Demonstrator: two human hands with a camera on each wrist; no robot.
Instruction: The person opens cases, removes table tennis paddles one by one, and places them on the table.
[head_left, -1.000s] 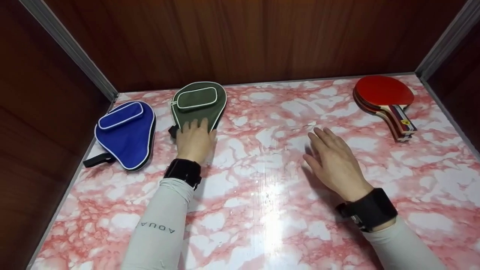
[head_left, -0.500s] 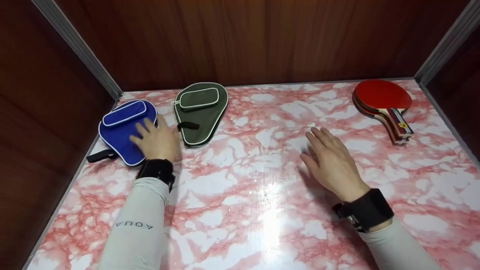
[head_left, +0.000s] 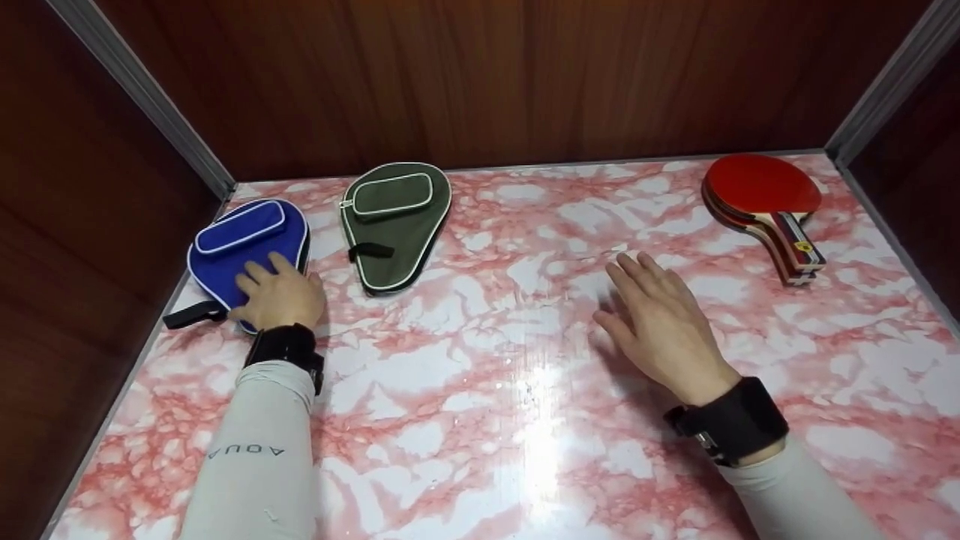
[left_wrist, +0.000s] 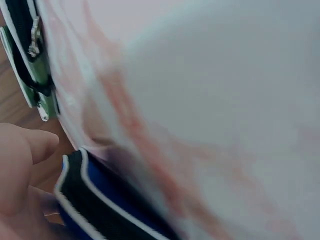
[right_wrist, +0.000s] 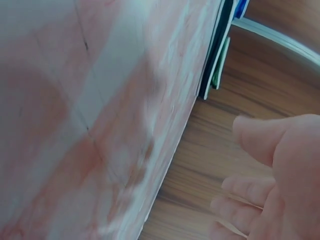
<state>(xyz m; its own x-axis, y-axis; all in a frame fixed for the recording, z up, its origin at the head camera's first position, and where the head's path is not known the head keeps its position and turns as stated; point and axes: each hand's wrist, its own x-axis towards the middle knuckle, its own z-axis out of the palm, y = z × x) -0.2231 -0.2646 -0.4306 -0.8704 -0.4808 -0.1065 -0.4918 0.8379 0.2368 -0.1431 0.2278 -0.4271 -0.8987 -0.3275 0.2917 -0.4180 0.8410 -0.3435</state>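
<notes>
In the head view my left hand point(head_left: 281, 298) lies over the lower part of a blue table tennis bat case point(head_left: 251, 274) with white piping and a black strap. Its fingers are spread across the fabric. The left wrist view shows the thumb beside the case's dark zipped edge point(left_wrist: 105, 197). To the right lies a green bat case point(head_left: 396, 225), its black strap folded over the front. My right hand point(head_left: 667, 330) is held over the table with its fingers extended and nothing in its grasp; the right wrist view shows its thumb apart from the other fingers.
A stack of red table tennis bats point(head_left: 765, 187) lies at the back right, handles toward me. The pink-and-white marbled table point(head_left: 480, 420) is bounded by a dark wooden back panel point(head_left: 510, 82) and side panels with grey metal corner strips.
My left hand has moved left from the green case to the blue one, uncovering the green case's lower end and strap. The right hand has stayed almost still.
</notes>
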